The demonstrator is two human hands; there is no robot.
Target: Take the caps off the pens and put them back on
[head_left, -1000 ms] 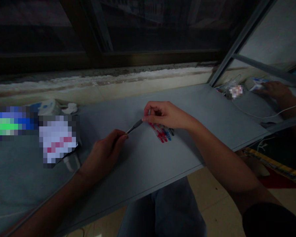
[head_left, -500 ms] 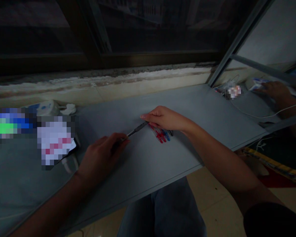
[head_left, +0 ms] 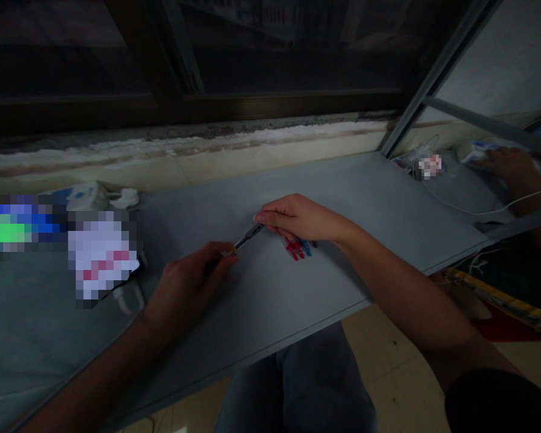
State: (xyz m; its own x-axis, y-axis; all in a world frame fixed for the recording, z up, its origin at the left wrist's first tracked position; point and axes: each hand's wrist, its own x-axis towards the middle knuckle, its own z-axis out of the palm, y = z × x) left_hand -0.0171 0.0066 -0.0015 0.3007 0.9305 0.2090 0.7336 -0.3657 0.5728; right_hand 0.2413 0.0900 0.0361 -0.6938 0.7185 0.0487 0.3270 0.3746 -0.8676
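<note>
Field notes: I have my left hand pinched on a slim dark tool above the grey table. My right hand curls at the tool's far end, grip unclear, over red-and-blue plastic pieces.

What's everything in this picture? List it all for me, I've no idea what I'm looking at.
grey board: one, grey, in front of the person
slender tool: one, dark, between the hands
small plastic pieces: several, red and blue, under the right hand
crumpled tissue: one, white, far left on the board
blurred patches: two, pale and blue-green, left on the board
window frame: one, dark, along the far side
floor tiles: beige, below the board
jeans: one pair, blue, under the board
left hand: one, fingers around the tool
right hand: one, above the pieces
</note>
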